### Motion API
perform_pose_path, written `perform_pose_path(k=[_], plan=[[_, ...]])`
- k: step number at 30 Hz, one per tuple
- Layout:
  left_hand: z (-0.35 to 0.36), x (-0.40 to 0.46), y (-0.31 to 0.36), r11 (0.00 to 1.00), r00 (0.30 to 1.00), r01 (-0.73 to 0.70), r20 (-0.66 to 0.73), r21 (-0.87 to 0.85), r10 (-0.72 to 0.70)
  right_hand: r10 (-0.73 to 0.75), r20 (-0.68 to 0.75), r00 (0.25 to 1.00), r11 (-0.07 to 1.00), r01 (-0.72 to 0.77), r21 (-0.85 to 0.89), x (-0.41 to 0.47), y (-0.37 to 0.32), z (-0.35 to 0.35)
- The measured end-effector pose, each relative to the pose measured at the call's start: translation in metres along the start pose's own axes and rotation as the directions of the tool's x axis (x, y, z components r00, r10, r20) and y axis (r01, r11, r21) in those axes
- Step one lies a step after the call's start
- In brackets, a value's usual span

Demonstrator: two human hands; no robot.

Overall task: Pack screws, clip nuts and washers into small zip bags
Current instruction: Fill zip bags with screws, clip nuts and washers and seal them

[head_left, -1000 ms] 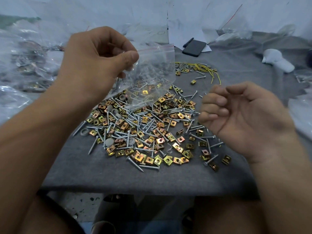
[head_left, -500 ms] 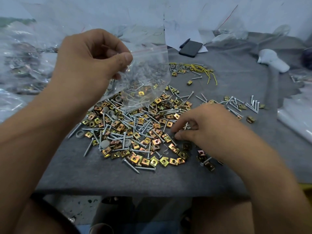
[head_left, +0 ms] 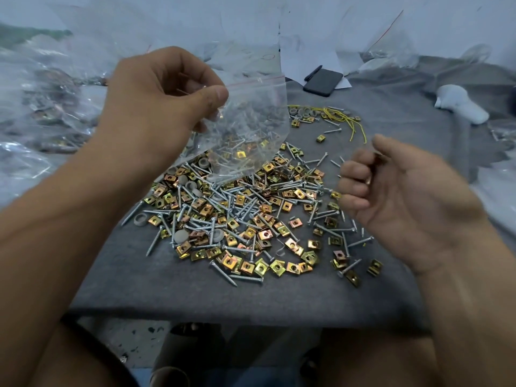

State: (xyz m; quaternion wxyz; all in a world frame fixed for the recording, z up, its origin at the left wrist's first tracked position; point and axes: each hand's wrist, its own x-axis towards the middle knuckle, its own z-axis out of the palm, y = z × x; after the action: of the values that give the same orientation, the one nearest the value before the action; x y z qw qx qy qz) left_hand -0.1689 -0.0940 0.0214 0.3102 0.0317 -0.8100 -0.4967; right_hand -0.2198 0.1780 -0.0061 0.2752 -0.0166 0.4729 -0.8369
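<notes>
Our left hand (head_left: 164, 107) is raised over the heap, thumb and fingers pinching the top corner of a clear zip bag (head_left: 251, 129) w/ a red seal line; bag hangs above the pile, a few screws and a nut visible in it. Our right hand (head_left: 402, 202) is up, palm toward us, fingers curled round sth small and brassy, prob. a nut (head_left: 369, 180). Below, screws (head_left: 245, 202), clip nuts (head_left: 265, 266) and grey washers (head_left: 181, 236) lie heaped on the grey cloth (head_left: 195, 291). Farther back: yellow wire (head_left: 346, 118), phone (head_left: 323, 82), and a white object (head_left: 458, 103) at far right.
</notes>
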Motion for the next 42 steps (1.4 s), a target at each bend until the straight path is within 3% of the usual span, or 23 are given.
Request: perform_pose_path(k=[2,3,4,5,6,7,8,9,15,18,24,26,27,29,30,31,33,35,39,42], plan=[[0.001,0.000,0.000,1.000,1.000,0.001,0.002,0.012,-0.001,0.038,0.015,0.999,0.999,-0.039,0.036,0.002,0.006,0.000],[0.001,0.000,0.000,1.000,1.000,0.000,0.002,0.018,0.000,0.025,0.014,1.000,0.999,-0.024,-0.031,0.002,0.009,0.001],[0.001,0.001,-0.001,1.000,1.000,-0.002,0.003,0.021,0.002,-0.023,-0.003,1.000,0.974,0.021,-0.224,0.001,0.010,0.002],[0.001,0.001,-0.001,1.000,1.000,-0.004,0.003,0.023,0.004,-0.111,-0.014,0.994,0.839,0.086,-0.537,0.000,0.011,0.001],[0.001,0.001,-0.001,1.000,1.000,-0.005,0.002,0.023,0.005,-0.196,0.021,0.980,0.530,0.124,-0.839,-0.002,0.012,0.001],[0.001,0.001,-0.001,1.000,1.000,-0.005,0.001,0.022,0.005,-0.224,0.094,0.970,0.163,0.133,-0.978,-0.004,0.013,0.002],[0.001,0.001,-0.001,1.000,1.000,-0.004,0.001,0.022,0.004,-0.202,0.148,0.968,-0.091,0.132,-0.987,-0.005,0.014,0.005],[0.002,0.001,-0.001,1.000,1.000,-0.004,0.002,0.024,0.004,-0.170,0.165,0.971,-0.193,0.132,-0.972,-0.008,0.015,0.009],[0.001,0.001,-0.001,1.000,1.000,-0.012,0.011,0.025,0.011,-0.089,0.090,0.992,-0.222,0.068,-0.973,-0.011,0.018,0.027],[0.000,0.001,-0.001,1.000,1.000,-0.009,0.006,0.024,0.009,-0.126,0.097,0.987,-0.257,0.062,-0.964,-0.009,0.021,0.027],[-0.001,0.001,-0.001,1.000,1.000,-0.011,0.026,0.017,0.010,-0.258,0.127,0.958,-0.234,0.066,-0.970,0.004,0.032,0.017],[-0.002,0.001,-0.001,1.000,1.000,-0.004,0.022,0.007,0.004,-0.267,0.158,0.951,-0.127,0.128,-0.984,0.007,0.035,0.013],[-0.002,0.001,-0.001,1.000,1.000,-0.001,0.021,0.004,0.001,-0.304,0.153,0.940,0.022,0.167,-0.986,0.009,0.035,0.012],[-0.002,0.001,-0.001,1.000,1.000,0.003,0.021,0.007,-0.003,-0.434,0.022,0.901,0.527,0.274,-0.804,0.009,0.025,0.011],[-0.002,0.001,0.000,1.000,1.000,0.004,0.022,0.007,-0.004,-0.438,-0.053,0.898,0.770,0.344,-0.537,0.007,0.017,0.010],[-0.002,0.001,0.000,1.000,1.000,0.006,0.022,0.001,-0.006,-0.413,-0.076,0.908,0.895,0.388,-0.220,0.005,0.009,0.008],[-0.002,0.000,0.001,1.000,1.000,0.014,0.022,-0.011,-0.014,-0.362,-0.107,0.926,0.908,0.376,0.183,0.003,-0.001,0.002],[-0.001,0.000,0.003,1.000,0.999,0.016,0.029,-0.006,-0.016,-0.296,-0.196,0.935,0.884,0.346,0.314,0.003,-0.001,-0.004],[-0.002,-0.003,0.007,0.997,0.990,-0.073,0.122,0.030,0.069,-0.103,-0.375,0.921,0.913,0.237,0.332,0.008,-0.001,-0.011],[-0.001,-0.008,0.012,0.962,0.944,-0.214,0.287,0.168,0.160,-0.198,-0.365,0.910,0.929,0.292,0.225,0.008,-0.016,-0.002]])
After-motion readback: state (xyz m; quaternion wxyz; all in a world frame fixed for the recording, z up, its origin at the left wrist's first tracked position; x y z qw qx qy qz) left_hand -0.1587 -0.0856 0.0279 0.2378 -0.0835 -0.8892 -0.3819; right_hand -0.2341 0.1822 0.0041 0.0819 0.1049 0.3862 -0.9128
